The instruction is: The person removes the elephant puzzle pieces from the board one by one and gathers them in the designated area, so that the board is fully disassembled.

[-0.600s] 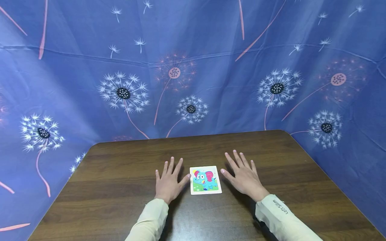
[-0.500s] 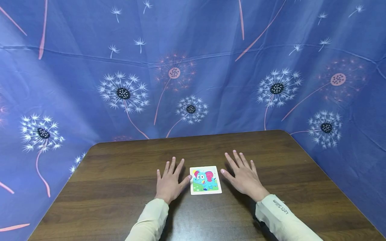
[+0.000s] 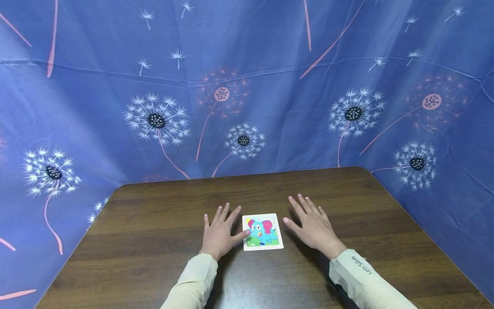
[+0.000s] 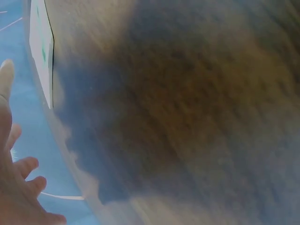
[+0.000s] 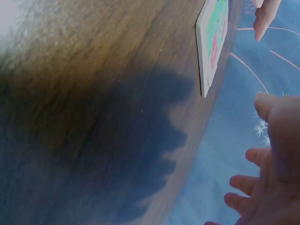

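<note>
A person's left hand (image 3: 218, 236) and right hand (image 3: 316, 229) hover above a brown wooden table (image 3: 150, 240), fingers (image 3: 233, 214) spread apart, on either side of an elephant picture board (image 3: 265, 241) lying flat between them, the left thumb (image 3: 241, 235) over its edge.

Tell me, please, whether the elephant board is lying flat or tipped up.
Lying flat: the head view shows the elephant board face up, and both wrist views show its thin side low against the table.

The picture tile (image 3: 266, 232) looks smooth, the table (image 3: 154, 240) glossy wood, the backdrop (image 3: 293, 107) cloth.
</note>
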`<control>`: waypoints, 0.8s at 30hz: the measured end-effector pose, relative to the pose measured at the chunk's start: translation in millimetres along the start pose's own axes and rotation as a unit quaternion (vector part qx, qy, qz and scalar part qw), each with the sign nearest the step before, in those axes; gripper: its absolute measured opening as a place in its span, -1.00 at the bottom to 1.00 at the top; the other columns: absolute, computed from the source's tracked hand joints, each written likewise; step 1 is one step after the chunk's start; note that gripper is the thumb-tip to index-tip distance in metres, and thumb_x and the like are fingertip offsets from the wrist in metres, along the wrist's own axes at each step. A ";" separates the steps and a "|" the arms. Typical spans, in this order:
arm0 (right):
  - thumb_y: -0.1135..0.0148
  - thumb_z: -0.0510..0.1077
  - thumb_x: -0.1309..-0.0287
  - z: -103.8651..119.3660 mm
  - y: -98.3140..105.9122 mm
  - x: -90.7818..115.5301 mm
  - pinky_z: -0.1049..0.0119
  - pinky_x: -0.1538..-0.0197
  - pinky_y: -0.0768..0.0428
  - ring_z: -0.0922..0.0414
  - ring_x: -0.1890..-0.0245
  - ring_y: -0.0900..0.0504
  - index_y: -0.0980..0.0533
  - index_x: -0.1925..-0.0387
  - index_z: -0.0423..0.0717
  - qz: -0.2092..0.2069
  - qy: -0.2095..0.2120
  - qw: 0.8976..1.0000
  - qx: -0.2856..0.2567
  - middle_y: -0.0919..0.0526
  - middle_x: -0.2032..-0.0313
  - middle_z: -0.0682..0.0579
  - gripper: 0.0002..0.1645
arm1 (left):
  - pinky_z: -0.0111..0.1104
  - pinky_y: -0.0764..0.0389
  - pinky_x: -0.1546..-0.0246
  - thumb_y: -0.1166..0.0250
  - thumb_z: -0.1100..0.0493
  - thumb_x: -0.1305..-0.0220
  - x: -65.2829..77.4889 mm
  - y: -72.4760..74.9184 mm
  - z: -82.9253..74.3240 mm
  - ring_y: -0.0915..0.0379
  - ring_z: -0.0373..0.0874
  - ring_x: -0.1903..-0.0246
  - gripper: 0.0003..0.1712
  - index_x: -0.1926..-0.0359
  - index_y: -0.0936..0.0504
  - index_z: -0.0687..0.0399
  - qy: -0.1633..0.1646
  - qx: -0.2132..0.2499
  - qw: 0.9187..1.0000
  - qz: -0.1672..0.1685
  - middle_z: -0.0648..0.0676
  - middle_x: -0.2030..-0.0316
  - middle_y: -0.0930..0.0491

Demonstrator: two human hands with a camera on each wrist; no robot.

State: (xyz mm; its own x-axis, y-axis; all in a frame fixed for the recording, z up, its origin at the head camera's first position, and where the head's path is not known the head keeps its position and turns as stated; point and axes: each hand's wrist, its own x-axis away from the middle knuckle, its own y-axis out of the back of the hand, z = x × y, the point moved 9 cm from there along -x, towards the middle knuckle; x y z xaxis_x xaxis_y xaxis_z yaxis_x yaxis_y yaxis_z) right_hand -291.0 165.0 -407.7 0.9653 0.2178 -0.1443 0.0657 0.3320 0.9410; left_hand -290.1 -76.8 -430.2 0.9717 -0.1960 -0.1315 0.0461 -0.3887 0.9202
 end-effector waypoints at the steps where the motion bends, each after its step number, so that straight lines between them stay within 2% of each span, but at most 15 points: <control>1: -0.06 0.30 -0.44 0.6 0.5 -0.6 -0.39 -0.42 -0.07 -0.30 -0.52 -0.06 -0.13 -0.58 -0.05 -0.004 0.004 1.000 -0.001 -0.10 -0.54 -0.27 -0.11 | 0.36 0.11 -0.40 -0.38 -0.36 -0.19 -0.3 -0.1 -0.9 -0.02 0.20 -0.52 -0.05 -0.52 -0.33 -0.15 -0.002 0.001 1.000 0.002 0.21 -0.53 -0.17; 11: -0.25 0.24 -0.34 8.3 5.4 -5.8 -0.36 -0.30 -0.32 -0.30 -0.40 -0.33 -0.34 -0.47 -0.04 -0.045 0.054 0.997 -0.029 -0.33 -0.44 -0.21 -0.18 | 0.39 0.11 -0.39 -0.48 -0.38 -0.04 -4.1 -2.2 -9.8 -0.03 0.18 -0.52 0.03 -0.49 -0.37 -0.20 -0.017 0.002 0.999 0.029 0.17 -0.52 -0.19; 17: -0.31 0.16 -0.32 12.6 5.0 -10.0 -0.34 -0.27 -0.37 -0.30 -0.35 -0.39 -0.42 -0.41 -0.06 -0.041 0.059 0.995 -0.062 -0.42 -0.38 -0.24 -0.26 | 0.41 0.10 -0.37 -0.49 -0.36 -0.05 -5.4 -7.1 -14.5 -0.04 0.18 -0.51 -0.03 -0.45 -0.43 -0.22 -0.024 0.013 0.999 0.035 0.17 -0.50 -0.24; 24: -0.29 0.16 -0.34 13.9 -0.1 -12.8 -0.33 -0.24 -0.41 -0.29 -0.33 -0.43 -0.44 -0.39 -0.07 -0.025 0.067 0.995 -0.071 -0.48 -0.32 -0.23 -0.28 | 0.40 0.00 -0.36 -0.49 -0.32 -0.09 -8.9 -9.7 -19.1 -0.10 0.22 -0.48 -0.08 -0.43 -0.46 -0.15 -0.041 0.038 0.998 0.031 0.21 -0.44 -0.33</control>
State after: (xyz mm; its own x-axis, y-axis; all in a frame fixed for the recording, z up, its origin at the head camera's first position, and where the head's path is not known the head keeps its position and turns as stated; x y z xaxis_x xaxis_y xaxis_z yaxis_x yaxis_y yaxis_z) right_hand -299.9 149.4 -401.6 0.9187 0.3157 -0.2375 0.0661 0.4700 0.8802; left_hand -294.8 -54.0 -430.9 0.9500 -0.2932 -0.1077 -0.0344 -0.4409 0.8969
